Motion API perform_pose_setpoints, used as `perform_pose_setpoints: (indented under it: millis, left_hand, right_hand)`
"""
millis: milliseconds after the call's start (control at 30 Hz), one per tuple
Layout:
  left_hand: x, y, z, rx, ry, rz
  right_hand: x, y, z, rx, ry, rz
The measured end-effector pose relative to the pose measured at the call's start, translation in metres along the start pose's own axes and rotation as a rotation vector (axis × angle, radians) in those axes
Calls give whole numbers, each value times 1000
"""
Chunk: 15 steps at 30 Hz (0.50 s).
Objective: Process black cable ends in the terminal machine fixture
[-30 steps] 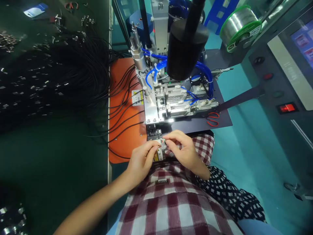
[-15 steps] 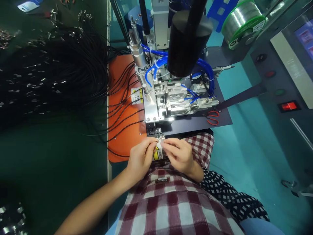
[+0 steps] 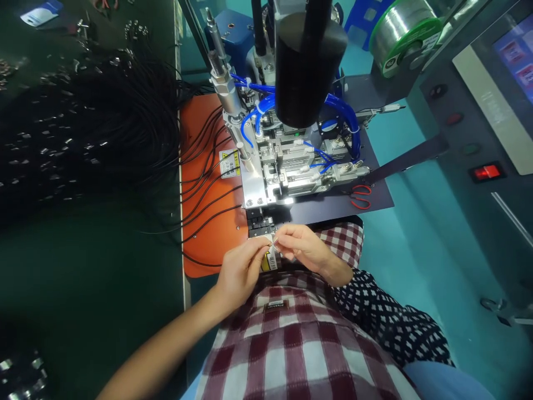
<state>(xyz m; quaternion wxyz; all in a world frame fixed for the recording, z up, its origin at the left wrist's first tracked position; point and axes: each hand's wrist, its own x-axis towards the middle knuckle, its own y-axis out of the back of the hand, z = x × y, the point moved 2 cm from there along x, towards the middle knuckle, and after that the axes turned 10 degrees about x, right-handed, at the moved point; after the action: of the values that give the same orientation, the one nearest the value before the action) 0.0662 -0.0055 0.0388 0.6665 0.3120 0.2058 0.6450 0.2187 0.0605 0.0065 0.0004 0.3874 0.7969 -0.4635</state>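
My left hand (image 3: 242,269) is closed in a pinch at the front of the machine. A black cable (image 3: 202,262) runs over the orange plate (image 3: 216,247) into this hand. Thin pale wire ends (image 3: 274,242) stick out between the two hands. My right hand (image 3: 306,250) pinches these ends between thumb and fingertips, nearly touching the left fingertips. Just behind the fingers is the machine's black slotted fixture (image 3: 259,221). A yellow and white label (image 3: 270,261) lies partly hidden under the hands.
Black cables with shiny metal ends form a large heap (image 3: 104,122) on the dark table at left. Several cables cross the orange plate into the soldering machine (image 3: 254,183). Red-handled pliers (image 3: 360,197) lie on its dark base. A solder wire spool (image 3: 403,36) hangs at back right.
My right hand has turned, its fingers now curled closer around the wire ends. My left hand has stayed nearly in place. The whole view has shifted slightly.
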Motion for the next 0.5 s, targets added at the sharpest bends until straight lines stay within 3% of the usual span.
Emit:
perform_pose_setpoints:
  millis: [300, 500]
  left_hand:
    - [-1, 0, -2, -120, 67, -36]
    - [3, 1, -4, -326, 204, -125]
  right_hand:
    - [5, 5, 6, 253, -212, -118]
    - [5, 6, 11, 140, -105, -51]
